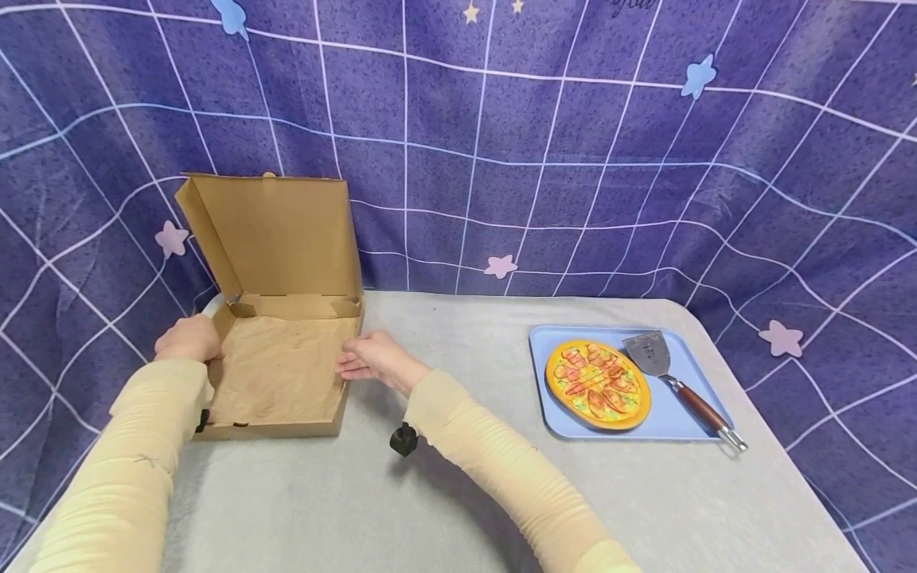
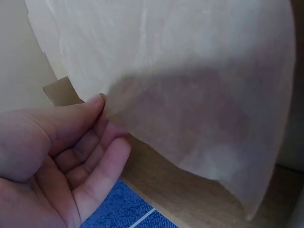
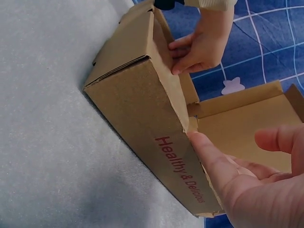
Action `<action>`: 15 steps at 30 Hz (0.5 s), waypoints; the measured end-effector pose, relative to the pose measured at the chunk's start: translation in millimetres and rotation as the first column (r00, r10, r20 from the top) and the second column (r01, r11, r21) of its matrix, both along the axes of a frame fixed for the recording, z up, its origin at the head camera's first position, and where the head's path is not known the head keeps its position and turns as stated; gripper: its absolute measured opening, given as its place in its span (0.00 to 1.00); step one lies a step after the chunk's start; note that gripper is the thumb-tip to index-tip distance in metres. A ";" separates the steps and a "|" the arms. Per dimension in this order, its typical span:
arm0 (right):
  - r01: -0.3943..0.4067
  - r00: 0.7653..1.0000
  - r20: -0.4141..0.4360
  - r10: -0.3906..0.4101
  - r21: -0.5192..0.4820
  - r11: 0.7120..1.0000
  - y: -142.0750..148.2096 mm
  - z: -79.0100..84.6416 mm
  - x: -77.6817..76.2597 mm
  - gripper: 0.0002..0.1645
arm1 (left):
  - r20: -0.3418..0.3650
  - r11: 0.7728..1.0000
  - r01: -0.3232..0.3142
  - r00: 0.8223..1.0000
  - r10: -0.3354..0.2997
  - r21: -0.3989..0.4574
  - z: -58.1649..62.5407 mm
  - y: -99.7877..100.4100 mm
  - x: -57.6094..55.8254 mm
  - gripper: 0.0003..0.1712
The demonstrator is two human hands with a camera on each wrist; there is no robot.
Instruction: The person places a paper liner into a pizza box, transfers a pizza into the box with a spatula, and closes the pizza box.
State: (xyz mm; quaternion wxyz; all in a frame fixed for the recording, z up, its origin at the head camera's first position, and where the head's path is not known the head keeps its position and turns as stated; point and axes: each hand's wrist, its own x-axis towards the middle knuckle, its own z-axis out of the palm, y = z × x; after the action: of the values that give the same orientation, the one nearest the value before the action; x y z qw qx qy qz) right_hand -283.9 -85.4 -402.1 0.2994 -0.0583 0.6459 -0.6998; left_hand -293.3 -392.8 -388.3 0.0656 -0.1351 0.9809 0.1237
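Note:
An open cardboard pizza box [image 1: 279, 430] stands at the left of the table, its lid [image 1: 282, 235] raised at the back. Wrinkled brown paper [image 1: 279, 366] lies inside it. At the box's left side, my left hand [image 1: 189, 338] pinches the paper's edge between thumb and forefinger, plainest in the left wrist view, where the left hand [image 2: 61, 156] lifts that edge off the box wall. My right hand [image 1: 376, 358] is at the right wall; in the right wrist view the right hand [image 3: 256, 175] has its fingers extended along the top edge, thumb apart.
A blue tray [image 1: 548, 422] at the right of the table holds a pizza [image 1: 598, 384] and a spatula [image 1: 698, 406] with a wooden handle reaching over the tray's edge. Behind the table hangs a purple-blue curtain [image 1: 444, 183] with grid lines.

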 end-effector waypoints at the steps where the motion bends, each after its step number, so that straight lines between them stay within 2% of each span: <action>1: -0.002 1.000 -0.004 0.002 0.002 1.000 0.1 0.2 0.3 0.22 | 0.002 1.000 0.000 1.000 0.000 -0.001 0.1 -0.1 -0.1 0.24; 12: -0.031 0.999 -0.030 0.031 0.005 1.000 2.0 3.2 3.5 0.20 | 0.027 1.000 -0.005 1.000 0.004 0.012 3.4 -1.3 0.6 0.24; 15: -0.031 0.999 -0.034 0.031 0.005 0.999 3.7 4.7 3.4 0.22 | 0.044 0.999 0.023 0.999 -0.024 0.032 7.7 1.2 4.5 0.20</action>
State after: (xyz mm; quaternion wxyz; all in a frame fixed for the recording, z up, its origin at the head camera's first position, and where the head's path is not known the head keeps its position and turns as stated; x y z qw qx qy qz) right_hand -280.5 -81.8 -397.4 0.2995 -0.0796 0.6514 -0.6926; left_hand -288.7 -391.7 -380.5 0.0907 -0.1252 0.9787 0.1354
